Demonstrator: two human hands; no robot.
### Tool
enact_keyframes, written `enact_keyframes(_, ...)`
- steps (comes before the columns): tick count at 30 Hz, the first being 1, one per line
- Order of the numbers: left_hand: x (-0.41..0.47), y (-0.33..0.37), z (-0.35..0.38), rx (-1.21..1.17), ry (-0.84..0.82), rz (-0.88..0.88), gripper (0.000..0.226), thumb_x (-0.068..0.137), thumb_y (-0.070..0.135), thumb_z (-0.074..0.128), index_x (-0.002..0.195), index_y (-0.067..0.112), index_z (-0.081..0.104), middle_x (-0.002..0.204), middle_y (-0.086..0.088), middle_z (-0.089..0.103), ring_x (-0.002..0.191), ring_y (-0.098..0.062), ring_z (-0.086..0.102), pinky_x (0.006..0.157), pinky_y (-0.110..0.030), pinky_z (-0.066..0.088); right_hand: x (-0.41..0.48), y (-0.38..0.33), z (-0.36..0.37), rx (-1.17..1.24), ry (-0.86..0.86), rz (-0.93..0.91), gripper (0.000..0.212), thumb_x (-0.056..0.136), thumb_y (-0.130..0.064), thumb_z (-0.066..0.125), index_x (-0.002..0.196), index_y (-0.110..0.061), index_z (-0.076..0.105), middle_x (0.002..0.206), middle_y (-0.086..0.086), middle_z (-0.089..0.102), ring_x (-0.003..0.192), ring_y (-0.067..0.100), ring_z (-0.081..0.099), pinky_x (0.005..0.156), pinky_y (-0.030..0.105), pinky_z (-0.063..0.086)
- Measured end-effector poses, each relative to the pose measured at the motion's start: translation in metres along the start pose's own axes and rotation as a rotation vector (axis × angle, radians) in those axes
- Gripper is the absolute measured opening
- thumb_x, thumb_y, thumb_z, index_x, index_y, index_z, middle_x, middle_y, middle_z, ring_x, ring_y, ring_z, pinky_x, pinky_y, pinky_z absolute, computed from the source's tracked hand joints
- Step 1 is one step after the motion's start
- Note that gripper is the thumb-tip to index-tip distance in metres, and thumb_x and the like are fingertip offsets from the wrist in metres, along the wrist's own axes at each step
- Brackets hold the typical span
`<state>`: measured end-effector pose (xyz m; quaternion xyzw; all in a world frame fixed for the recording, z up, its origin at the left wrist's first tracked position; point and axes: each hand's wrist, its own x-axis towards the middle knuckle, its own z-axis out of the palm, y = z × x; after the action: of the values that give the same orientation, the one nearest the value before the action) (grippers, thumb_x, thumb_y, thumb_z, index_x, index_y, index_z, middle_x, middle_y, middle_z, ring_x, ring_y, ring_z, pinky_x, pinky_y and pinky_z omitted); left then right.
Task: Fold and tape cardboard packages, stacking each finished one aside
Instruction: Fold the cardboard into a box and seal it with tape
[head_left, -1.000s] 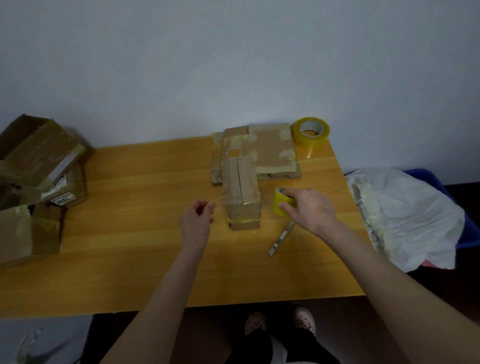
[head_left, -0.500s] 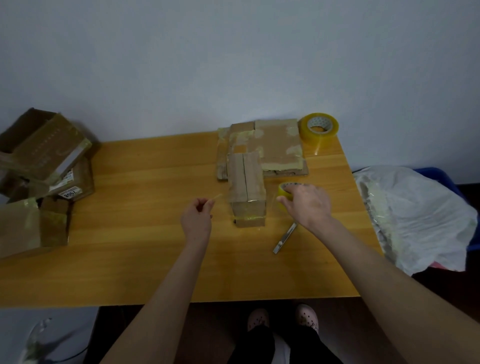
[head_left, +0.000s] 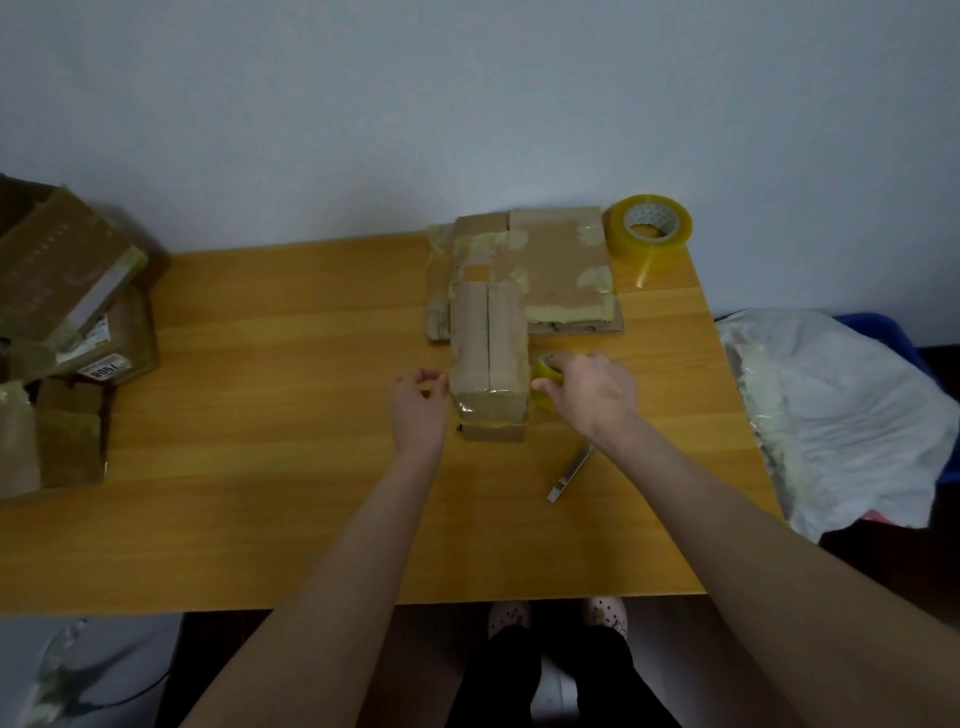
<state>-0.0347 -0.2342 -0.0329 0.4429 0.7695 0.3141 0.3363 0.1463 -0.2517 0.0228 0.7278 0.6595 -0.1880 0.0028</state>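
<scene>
On the table (head_left: 270, 426), the box (head_left: 488, 353) lies seam-up between the hands, the left hand (head_left: 418, 402) pinching what seems the tape end (head_left: 448, 388) at one side, the right hand (head_left: 592, 392) gripping the roll (head_left: 544, 375) opposite, likely to band it shut

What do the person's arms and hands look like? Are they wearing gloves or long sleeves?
No gloves and no long sleeves. Both the left arm and the right arm are bare all the way to the picture's edge. The left hand and right hand are bare too, and I can see no watch, bracelet or ring, though the picture is dim.
</scene>
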Motion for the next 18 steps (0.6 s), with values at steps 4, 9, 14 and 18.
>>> enact_keyframes(4,-0.001,0.005,-0.004,-0.014,0.066,-0.019,0.030,0.092,0.015,0.061,0.121,0.023,0.057,0.116,0.000,0.044,0.067,-0.001,0.048,0.074,-0.024,0.040,0.000,-0.002,0.001,-0.003,-0.001,0.005,0.044,0.098,-0.049,0.043,0.136,-0.029,0.051,0.118,0.011,0.063,0.116,0.028,0.052,0.090,0.035,0.042)
enact_keyframes(9,-0.051,0.004,-0.005,0.151,0.080,0.700,0.038,0.089,-0.005,0.043,0.119,0.006,0.064,0.122,-0.011,0.059,0.112,-0.025,0.056,0.103,-0.040,0.044,0.000,-0.007,0.002,0.000,-0.003,-0.005,0.045,0.097,-0.051,0.043,0.135,-0.029,0.051,0.117,0.009,0.065,0.114,0.027,0.055,0.088,0.035,0.043)
enact_keyframes(14,-0.047,-0.015,0.014,0.480,-0.119,0.926,0.063,0.082,-0.005,0.021,0.142,0.005,0.039,0.149,-0.011,0.038,0.140,-0.028,0.029,0.119,-0.038,0.011,0.004,0.014,0.006,0.144,-0.096,-0.046,0.053,0.092,-0.048,0.057,0.139,-0.025,0.049,0.131,0.002,0.061,0.119,0.024,0.056,0.095,0.037,0.046)
enact_keyframes(18,-0.050,-0.008,0.016,0.604,-0.119,0.909,0.066,0.079,-0.004,0.021,0.141,0.007,0.044,0.147,-0.016,0.039,0.137,-0.033,0.035,0.117,-0.042,0.018,0.006,0.038,0.014,0.274,-0.197,-0.124,0.051,0.088,-0.040,0.065,0.134,-0.020,0.054,0.129,0.002,0.061,0.118,0.025,0.056,0.090,0.037,0.048)
